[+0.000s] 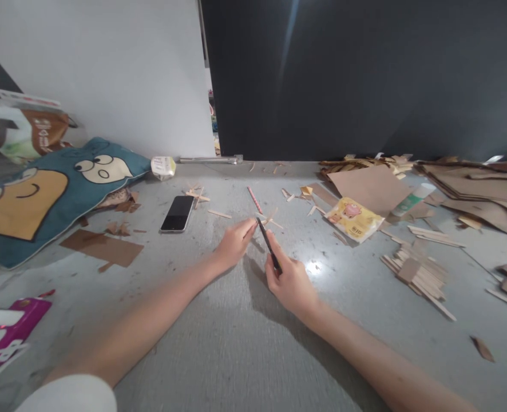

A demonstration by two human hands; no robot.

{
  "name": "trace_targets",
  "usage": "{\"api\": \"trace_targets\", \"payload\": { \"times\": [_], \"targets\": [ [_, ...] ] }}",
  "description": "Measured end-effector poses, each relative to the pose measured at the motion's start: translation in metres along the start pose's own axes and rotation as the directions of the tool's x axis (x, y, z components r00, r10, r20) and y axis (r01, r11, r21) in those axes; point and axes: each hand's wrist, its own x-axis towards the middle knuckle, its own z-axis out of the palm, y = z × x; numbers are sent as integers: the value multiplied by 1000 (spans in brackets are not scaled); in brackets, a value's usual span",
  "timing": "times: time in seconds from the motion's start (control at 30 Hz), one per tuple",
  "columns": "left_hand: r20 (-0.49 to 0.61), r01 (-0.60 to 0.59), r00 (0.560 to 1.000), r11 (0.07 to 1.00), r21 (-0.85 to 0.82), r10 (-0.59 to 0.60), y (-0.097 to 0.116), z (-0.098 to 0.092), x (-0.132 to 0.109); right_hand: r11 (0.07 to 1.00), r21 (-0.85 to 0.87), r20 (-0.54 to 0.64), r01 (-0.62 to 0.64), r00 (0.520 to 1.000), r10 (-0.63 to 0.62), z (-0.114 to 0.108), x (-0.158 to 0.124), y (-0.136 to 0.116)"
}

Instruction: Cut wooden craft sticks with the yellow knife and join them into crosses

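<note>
My right hand (pixel 292 283) is wrapped round a slim black tool (pixel 269 245), which points up and to the left. Its tip reaches the fingertips of my left hand (pixel 235 243). The left fingers are pinched together, and what lies between them is too small to make out. Just beyond the hands are thin light wooden pieces (pixel 272 216) and a red-and-white patterned stick (pixel 254 199) on the grey table (pixel 210 355).
A phone (pixel 177 214) and brown cardboard (pixel 102 248) lie left, near a blue cushion (pixel 86 197) and a magenta device (pixel 17 329). Right are a yellow packet (pixel 354 219), a glue stick (pixel 414 199), wooden sticks (pixel 420 274) and cardboard sheets (pixel 480 186). A dark panel (pixel 356 74) stands behind.
</note>
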Motion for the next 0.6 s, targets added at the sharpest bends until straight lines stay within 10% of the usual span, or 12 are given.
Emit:
{"api": "trace_targets", "payload": {
  "times": [0.6],
  "targets": [
    [-47, 15, 999, 1000, -18, -16, 0, 0, 0, 1000, 18, 13, -11, 1000, 10, 1, 1, 0]
  ]
}}
